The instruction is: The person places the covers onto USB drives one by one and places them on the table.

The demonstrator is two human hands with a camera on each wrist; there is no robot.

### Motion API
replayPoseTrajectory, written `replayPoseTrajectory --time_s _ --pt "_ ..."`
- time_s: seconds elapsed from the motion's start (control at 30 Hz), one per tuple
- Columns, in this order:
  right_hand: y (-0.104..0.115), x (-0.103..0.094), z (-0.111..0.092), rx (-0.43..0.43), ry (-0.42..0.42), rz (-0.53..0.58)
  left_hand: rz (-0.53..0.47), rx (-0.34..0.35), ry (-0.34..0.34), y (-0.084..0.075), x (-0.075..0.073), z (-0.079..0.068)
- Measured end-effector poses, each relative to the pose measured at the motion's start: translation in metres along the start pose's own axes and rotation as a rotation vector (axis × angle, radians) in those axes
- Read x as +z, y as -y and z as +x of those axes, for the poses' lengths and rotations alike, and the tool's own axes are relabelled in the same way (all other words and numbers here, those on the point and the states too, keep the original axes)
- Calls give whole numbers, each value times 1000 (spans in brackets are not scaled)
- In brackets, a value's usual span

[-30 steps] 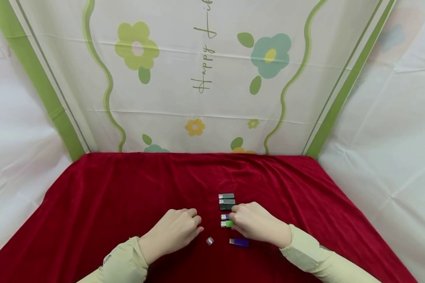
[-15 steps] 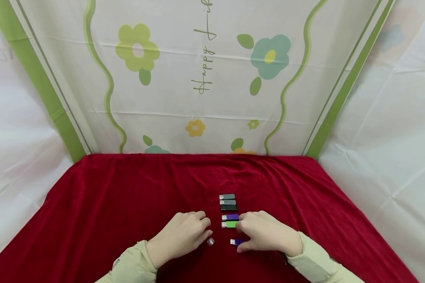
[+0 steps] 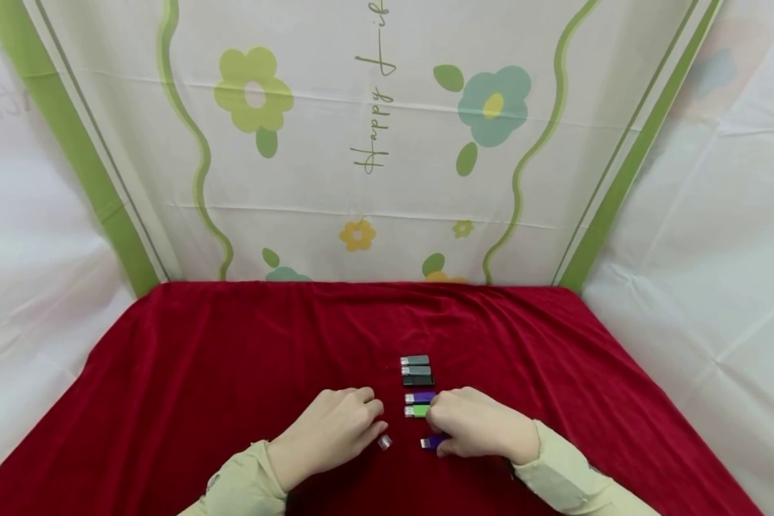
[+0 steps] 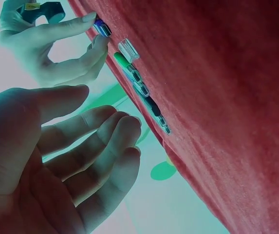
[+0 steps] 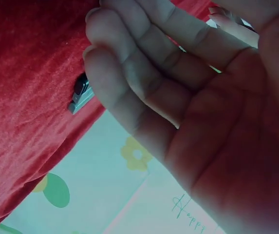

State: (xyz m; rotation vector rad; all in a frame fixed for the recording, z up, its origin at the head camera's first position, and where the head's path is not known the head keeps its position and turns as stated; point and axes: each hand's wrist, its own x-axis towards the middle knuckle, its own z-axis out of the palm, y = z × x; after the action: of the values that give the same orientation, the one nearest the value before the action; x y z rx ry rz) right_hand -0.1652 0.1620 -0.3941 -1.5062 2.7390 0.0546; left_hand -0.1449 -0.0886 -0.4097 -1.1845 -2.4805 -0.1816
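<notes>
In the head view, my right hand point(image 3: 474, 421) pinches an uncapped blue USB flash drive point(image 3: 431, 443) between thumb and finger, its metal plug pointing left. The left wrist view shows the same blue drive point(image 4: 102, 28) between those fingertips, low at the cloth. A clear cap point(image 3: 385, 442) lies on the cloth beside the fingertips of my left hand point(image 3: 332, 426). That hand's fingers are loosely bent with nothing between them, as the left wrist view shows. The right wrist view shows mostly the right palm point(image 5: 217, 122); the blue drive is hidden there.
A column of capped USB drives lies just beyond: a green drive point(image 3: 416, 411), a purple drive point(image 3: 418, 398), a black drive point(image 3: 418, 381) and two grey drives point(image 3: 418, 360). Red cloth point(image 3: 264, 337) covers the table. A printed white curtain point(image 3: 322, 179) stands behind.
My right hand has come down from beside the green drive onto the blue drive and now pinches it. My left hand has shifted right, close to the clear cap.
</notes>
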Motion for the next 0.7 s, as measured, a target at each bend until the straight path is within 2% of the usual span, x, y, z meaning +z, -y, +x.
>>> replayPoseTrajectory --time_s 0.33,0.5,0.7 --pt "-2 2 4 2 36 14 -2 6 -1 -1 0 1" --pt "-3 -1 3 18 -6 40 6 1 6 -1 -1 1" --pt "-8 -18 0 29 -89 69 6 -13 19 -1 -2 2"
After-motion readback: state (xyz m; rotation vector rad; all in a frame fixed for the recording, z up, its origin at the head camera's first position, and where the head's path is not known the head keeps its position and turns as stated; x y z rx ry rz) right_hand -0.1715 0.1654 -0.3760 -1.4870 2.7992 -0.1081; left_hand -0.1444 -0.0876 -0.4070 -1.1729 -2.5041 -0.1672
